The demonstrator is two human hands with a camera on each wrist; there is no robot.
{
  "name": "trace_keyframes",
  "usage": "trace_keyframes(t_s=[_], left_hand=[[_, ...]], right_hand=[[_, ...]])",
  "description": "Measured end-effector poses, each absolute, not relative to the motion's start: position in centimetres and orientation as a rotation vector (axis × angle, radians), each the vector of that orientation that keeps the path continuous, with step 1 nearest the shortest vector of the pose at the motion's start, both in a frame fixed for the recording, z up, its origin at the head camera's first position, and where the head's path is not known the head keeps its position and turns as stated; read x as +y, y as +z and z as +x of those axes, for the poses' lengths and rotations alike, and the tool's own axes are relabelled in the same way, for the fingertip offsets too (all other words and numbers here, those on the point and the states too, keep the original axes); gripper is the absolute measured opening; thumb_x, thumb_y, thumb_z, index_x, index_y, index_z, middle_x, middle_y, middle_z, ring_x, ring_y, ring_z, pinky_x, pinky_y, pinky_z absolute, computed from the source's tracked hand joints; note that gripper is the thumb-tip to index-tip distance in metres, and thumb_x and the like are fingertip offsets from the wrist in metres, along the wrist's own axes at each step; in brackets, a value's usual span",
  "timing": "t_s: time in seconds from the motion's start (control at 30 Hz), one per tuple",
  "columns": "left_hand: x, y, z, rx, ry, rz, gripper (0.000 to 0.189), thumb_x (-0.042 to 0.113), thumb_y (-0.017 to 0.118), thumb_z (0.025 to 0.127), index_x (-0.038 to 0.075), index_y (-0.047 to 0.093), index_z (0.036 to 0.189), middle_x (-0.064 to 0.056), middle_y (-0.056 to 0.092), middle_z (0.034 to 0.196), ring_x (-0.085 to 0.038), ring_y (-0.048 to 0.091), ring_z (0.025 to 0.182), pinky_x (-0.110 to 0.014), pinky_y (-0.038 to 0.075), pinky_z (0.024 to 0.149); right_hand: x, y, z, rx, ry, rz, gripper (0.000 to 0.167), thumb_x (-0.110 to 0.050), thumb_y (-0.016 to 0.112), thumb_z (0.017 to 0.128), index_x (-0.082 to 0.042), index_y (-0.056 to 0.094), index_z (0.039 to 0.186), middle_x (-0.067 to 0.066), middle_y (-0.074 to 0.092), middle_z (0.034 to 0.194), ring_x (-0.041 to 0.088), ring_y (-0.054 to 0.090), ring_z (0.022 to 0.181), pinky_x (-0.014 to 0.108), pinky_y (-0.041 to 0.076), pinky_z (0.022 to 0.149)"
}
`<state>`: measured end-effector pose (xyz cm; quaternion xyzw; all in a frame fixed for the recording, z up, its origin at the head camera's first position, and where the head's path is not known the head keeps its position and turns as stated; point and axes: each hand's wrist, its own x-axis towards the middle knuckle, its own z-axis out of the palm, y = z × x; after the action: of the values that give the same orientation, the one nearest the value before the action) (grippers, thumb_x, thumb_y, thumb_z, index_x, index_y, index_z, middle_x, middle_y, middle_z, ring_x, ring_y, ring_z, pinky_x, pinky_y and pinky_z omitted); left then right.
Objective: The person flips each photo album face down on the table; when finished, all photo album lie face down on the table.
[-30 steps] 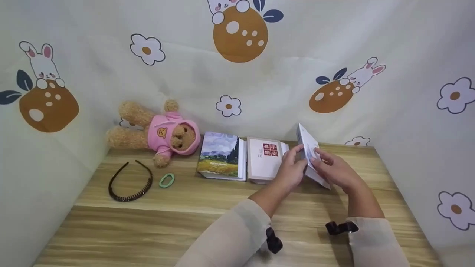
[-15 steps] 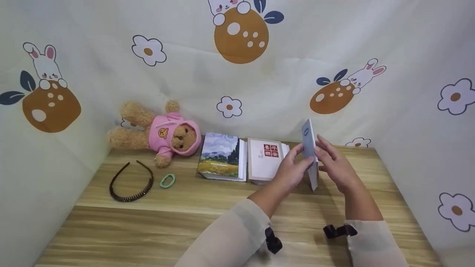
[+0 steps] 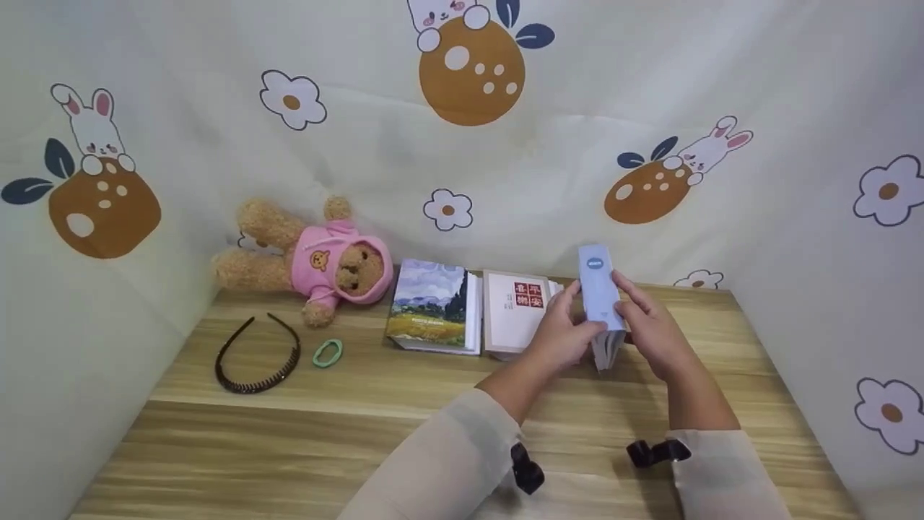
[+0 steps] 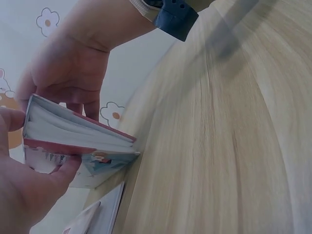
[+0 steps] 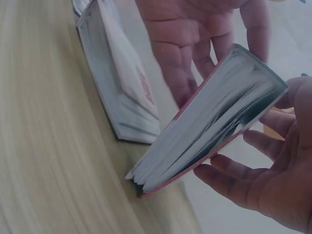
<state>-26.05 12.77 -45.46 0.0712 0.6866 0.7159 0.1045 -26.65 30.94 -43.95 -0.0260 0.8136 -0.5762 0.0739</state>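
Both hands hold a photo album (image 3: 600, 287) at the right side of the table, its light blue spine turned up and toward me, its page edges low. The left hand (image 3: 561, 334) grips the album's left cover, thumb near the spine. From the other side the right hand (image 3: 655, 334) holds the opposite cover with its fingers. In the right wrist view, white pages (image 5: 209, 117) fan slightly between the red-edged covers. The left wrist view shows an illustrated cover (image 4: 100, 163). Just left of the hands lies an album (image 3: 505, 318) with red square characters, partly hidden by the left hand.
Left of that album lies another one (image 3: 427, 302) with a landscape painting cover. A teddy bear (image 3: 310, 253) in a pink hoodie lies at the back left. In front of it are a dark toothed headband (image 3: 253, 379) and a green hair tie (image 3: 328, 354). Patterned cloth (image 3: 361, 159) encloses the wooden table (image 3: 289, 455).
The album has been turned between the hands, from slanting with its cover showing to nearly upright with its spine facing me. The other things have stayed in place.
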Motion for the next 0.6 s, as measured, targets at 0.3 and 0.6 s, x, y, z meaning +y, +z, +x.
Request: trace_keyframes(t_s=[0.3,0.6], left_hand=[[12.6,-45.9,-26.3,2.115,1.999,0.369,0.074,0.029,0.076,0.099,0.025,0.042,0.165,-0.005,0.046,0.166,-0.031,0.055,0.148,-0.042,0.052,0.118],[12.3,-47.3,-26.7,2.366,1.657,0.512,0.081,0.051,0.080,0.094,0.032,0.044,0.164,0.003,0.036,0.174,-0.026,0.044,0.157,-0.039,0.040,0.128]], right_hand=[[31.0,-44.2,-26.9,2.536,-1.650,-0.032,0.060,-0.028,0.028,0.113,-0.037,0.020,0.172,0.008,0.009,0.183,0.042,0.037,0.154,0.066,0.037,0.126],[31.7,-43.6,-26.7,2.747,-1.524,0.083,0.055,-0.031,0.038,0.114,-0.017,0.038,0.167,0.011,0.026,0.179,0.041,0.035,0.161,0.059,0.035,0.130]])
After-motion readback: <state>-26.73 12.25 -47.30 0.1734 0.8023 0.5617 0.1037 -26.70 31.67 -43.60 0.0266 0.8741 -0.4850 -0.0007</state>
